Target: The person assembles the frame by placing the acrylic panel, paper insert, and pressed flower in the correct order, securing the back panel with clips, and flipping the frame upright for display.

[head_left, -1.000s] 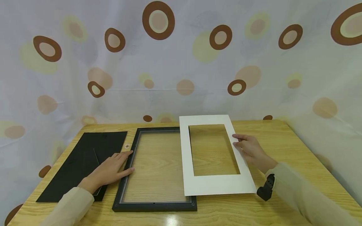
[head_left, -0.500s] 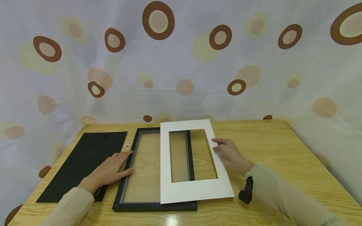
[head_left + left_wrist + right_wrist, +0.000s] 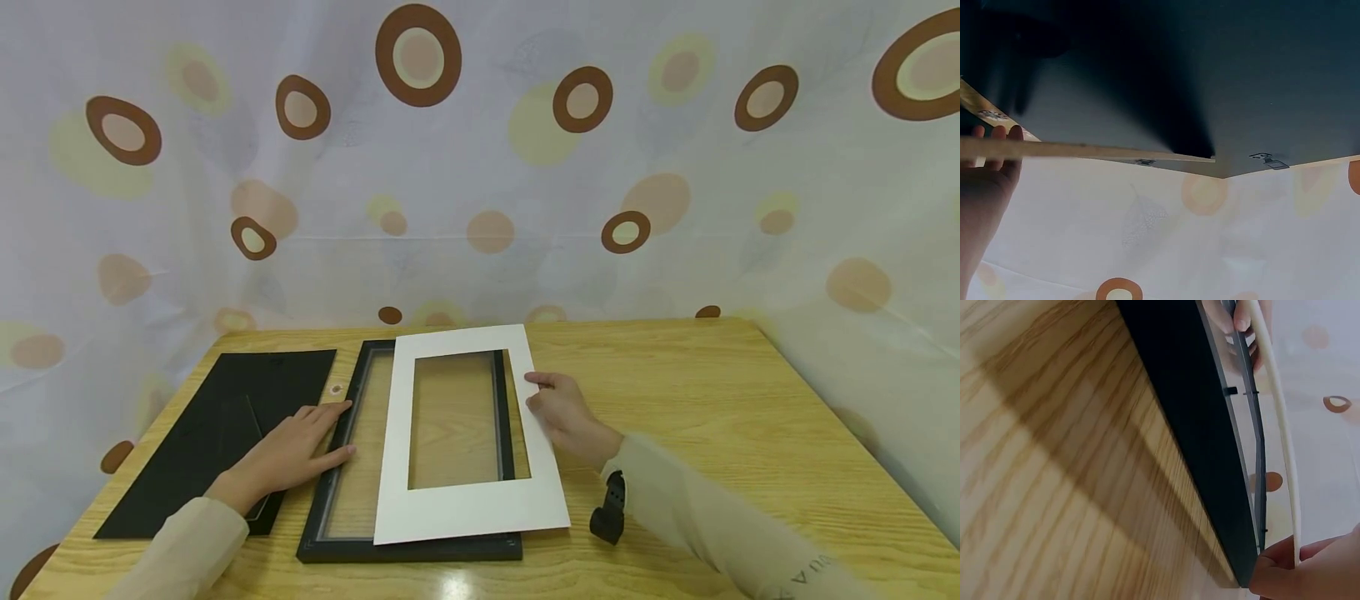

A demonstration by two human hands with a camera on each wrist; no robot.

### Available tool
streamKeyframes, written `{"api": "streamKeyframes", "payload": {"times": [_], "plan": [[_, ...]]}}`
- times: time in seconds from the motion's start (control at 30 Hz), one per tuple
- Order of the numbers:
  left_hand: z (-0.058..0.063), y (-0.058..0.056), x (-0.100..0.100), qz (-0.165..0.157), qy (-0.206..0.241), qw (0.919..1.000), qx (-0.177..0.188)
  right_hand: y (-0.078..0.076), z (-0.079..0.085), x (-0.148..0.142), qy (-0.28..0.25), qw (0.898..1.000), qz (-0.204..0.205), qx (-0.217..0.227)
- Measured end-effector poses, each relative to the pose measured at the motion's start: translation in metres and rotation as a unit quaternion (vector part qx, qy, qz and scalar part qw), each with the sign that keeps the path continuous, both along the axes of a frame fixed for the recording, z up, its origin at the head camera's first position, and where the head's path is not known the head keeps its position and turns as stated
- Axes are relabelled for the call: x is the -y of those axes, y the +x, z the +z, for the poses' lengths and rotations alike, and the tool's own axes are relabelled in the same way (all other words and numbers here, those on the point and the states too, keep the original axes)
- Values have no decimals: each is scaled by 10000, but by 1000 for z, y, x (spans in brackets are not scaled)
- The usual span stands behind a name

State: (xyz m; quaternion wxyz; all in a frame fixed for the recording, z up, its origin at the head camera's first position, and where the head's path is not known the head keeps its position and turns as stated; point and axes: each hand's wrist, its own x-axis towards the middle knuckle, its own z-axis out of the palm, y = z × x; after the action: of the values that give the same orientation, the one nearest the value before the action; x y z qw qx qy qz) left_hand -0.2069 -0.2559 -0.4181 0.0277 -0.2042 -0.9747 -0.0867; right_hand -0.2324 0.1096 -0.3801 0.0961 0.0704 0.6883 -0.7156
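right hand point(image 3: 567, 417) pinches white mat point(image 3: 472, 511) at right edge, probably so fingers clear black frame point(image 3: 337, 550); left hand point(image 3: 291, 454), fingers extended, likely steadies its left side.

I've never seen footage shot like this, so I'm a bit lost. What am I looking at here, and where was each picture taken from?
There's no machine: a person is working bare-handed. The wide picture comes from a camera worn on the head, looking forward and down. The two close ones come from cameras on the wrists, so they look steep and odd.

On the wooden table lie a black board, at the left, and beside it a dark frame. The left hand rests on the frame's left edge. The right hand pinches the right border of a white mat with a rectangular window, holding it over part of the frame. Behind hangs a patterned backdrop.
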Motion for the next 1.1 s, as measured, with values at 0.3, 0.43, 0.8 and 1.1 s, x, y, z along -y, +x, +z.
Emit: {"api": "streamKeyframes", "payload": {"times": [0.3,0.43,0.8,1.1], "plan": [[2,1,0,6,1,10000,34,0,-4,20,102,9999,-114,53],[3,2,0,3,-10,10000,39,0,-4,27,180,9997,-90,103],[4,3,1,-47,-6,10000,36,0,-1,40,-81,9996,-39,255],[3,3,2,-45,-77,9999,-48,-2,-4,44,-245,9981,92,552]]}}
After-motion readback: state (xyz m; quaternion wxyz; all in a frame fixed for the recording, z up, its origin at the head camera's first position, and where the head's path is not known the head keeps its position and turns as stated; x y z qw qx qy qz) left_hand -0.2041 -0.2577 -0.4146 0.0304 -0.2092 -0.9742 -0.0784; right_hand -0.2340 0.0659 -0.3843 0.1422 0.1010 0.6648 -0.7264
